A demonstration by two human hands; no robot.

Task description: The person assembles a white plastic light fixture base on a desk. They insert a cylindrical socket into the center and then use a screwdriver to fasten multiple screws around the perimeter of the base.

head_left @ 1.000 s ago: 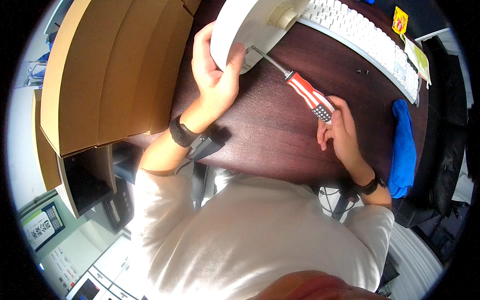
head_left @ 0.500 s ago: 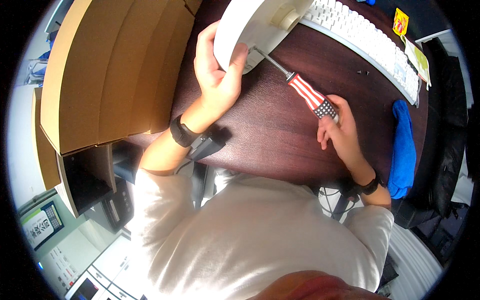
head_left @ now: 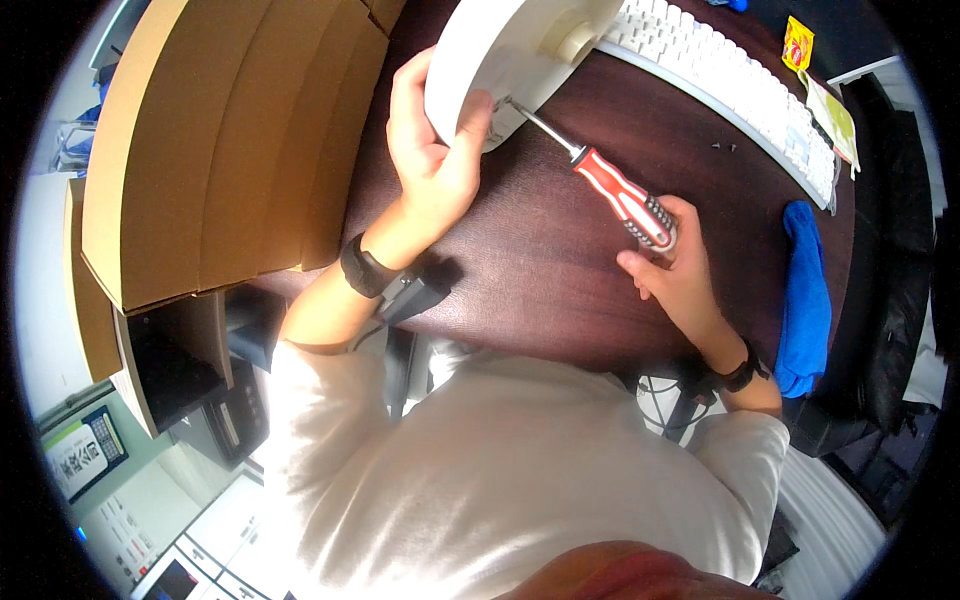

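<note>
My left hand (head_left: pixel 432 160) grips the rim of a white, curved plastic housing (head_left: pixel 490 45) with a short round collar inside it, thumb on the inner side and fingers outside. The housing is tilted, and its far part runs out of the picture. In my right hand (head_left: pixel 685 275) is a screwdriver (head_left: pixel 612 188) with a red, white and black patterned handle, held near the handle's end. Its metal shaft points up and left into the housing, its tip by my left thumb. What exactly the tip touches is too small to tell.
A white keyboard (head_left: pixel 730 95) lies along the far right of the dark desk (head_left: pixel 530 260). Two tiny dark pieces (head_left: pixel 724 147) rest before it. A yellow packet (head_left: pixel 798 43) and a blue cloth (head_left: pixel 805 300) are at the right. A large cardboard box (head_left: pixel 240 130) stands left.
The screwdriver handle has turned about its length, showing another side of its pattern. My right fingers and thumb have shifted on it. The housing and my left hand have barely moved.
</note>
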